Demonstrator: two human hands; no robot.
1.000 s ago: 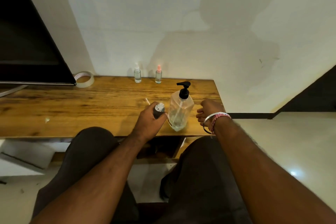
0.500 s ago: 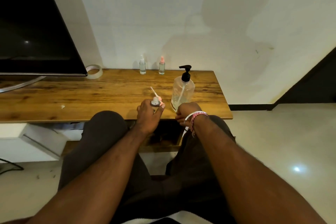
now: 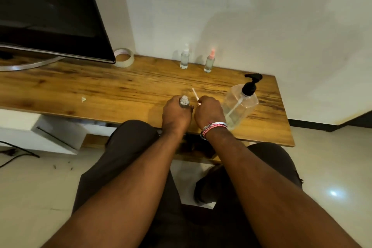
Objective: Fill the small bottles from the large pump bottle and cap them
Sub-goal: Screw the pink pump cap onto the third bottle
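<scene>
My left hand (image 3: 177, 116) grips a small clear bottle (image 3: 184, 102) upright near the table's front edge; its neck is open. Just right of it, my right hand (image 3: 209, 111) curls its fingers round a pink spray cap (image 3: 199, 103), whose thin white dip tube (image 3: 194, 93) sticks out away from me. The large clear pump bottle (image 3: 242, 104) with a black pump head stands right of my right hand, apart from it. Two capped small bottles stand at the wall: one with a white cap (image 3: 184, 58), one with a pink cap (image 3: 209, 62).
The wooden table (image 3: 100, 90) carries a dark TV screen (image 3: 50, 16) at the back left, a tape roll (image 3: 123, 58) beside it and a small white scrap (image 3: 83, 98). My knees sit under the front edge. The table ends just right of the pump bottle.
My right hand moved left from beside the pump bottle to the spray cap lying by the small bottle and closed on it. My left hand kept its hold on the bottle.
</scene>
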